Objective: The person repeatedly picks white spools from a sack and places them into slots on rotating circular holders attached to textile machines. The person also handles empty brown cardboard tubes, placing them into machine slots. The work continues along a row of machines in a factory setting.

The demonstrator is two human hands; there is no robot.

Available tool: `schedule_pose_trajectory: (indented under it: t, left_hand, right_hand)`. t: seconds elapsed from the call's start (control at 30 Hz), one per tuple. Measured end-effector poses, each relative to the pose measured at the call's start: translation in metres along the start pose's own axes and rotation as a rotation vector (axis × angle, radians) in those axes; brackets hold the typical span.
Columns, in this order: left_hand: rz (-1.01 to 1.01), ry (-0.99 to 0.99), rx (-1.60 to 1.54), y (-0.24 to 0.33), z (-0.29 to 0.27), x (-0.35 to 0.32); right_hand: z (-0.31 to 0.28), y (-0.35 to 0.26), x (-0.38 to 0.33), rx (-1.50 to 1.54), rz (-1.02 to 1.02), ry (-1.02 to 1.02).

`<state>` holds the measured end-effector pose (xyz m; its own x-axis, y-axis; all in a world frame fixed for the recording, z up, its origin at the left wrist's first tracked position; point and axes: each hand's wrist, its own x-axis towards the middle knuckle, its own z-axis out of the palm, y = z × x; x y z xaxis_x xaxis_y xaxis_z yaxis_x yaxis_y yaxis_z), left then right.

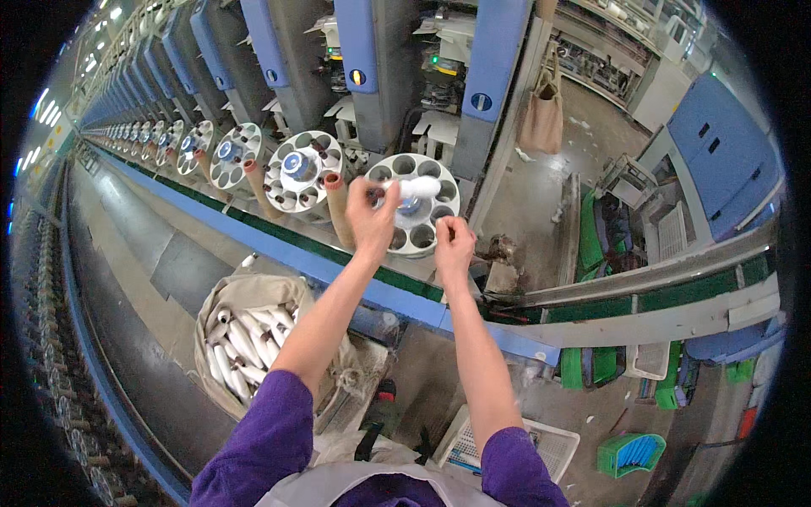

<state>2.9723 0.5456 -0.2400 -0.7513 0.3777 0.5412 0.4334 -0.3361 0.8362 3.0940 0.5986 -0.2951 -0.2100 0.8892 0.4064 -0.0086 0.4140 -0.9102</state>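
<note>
I'm looking down into a textile spinning mill: a long row of blue-and-grey winding machines [372, 51] runs off to the left, each fronted by a round bobbin magazine [302, 169], with a sack of white yarn bobbins [241, 338] on the floor.

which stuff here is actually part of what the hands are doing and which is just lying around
In use:
left hand holding a white bobbin
right hand, pinched by the round holed magazine
sack of white bobbins

Lying about:
brown hanging bag
green crate
white basket
</note>
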Motion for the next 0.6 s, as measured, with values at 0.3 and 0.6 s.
schedule_pose_trajectory:
  t: [0.3, 0.6]
  left_hand:
    - [-0.028, -0.3, 0.333, -0.091, 0.064, 0.085]
    - [-0.437, -0.136, 0.457, -0.098, -0.139, -0.028]
  right_hand:
    - [0.057, 0.038, 0.083, -0.318, -0.202, -0.113]
    - [0.07, 0.063, 0.111, -0.773, -0.378, -0.535]
